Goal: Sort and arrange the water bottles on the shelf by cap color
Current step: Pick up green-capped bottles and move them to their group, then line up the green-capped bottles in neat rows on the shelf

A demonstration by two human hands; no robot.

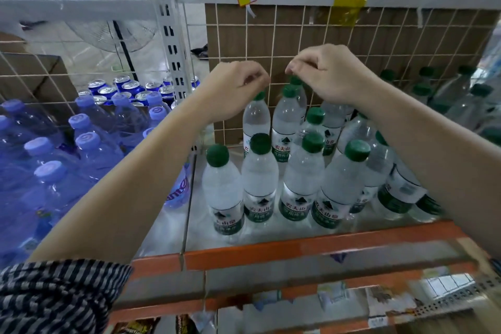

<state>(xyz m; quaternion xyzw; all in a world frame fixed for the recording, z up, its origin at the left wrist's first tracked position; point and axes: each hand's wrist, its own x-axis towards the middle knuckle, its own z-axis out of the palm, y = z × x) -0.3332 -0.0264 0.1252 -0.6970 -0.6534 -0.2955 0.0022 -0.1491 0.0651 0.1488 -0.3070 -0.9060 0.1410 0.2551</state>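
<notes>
Editor: Stage of the sort?

Photographer: Back-row tidying. Left hand (233,84) curls fingers onto one green cap (259,95), right hand (328,73) bunches fingertips over another; grip unclear. Green-capped bottles (260,179) stand grouped on the shelf (298,249), blue-capped bottles (89,149) in the next bay. Next, likely: seat both upright without toppling neighbours.

You wear a striped sleeve (54,295) on your left arm — narrow bands of dark navy and grey, the cloth bunched at its hem — and beyond it your forearms (135,176) run bare to the left hand (233,84) and right hand (325,73).
</notes>
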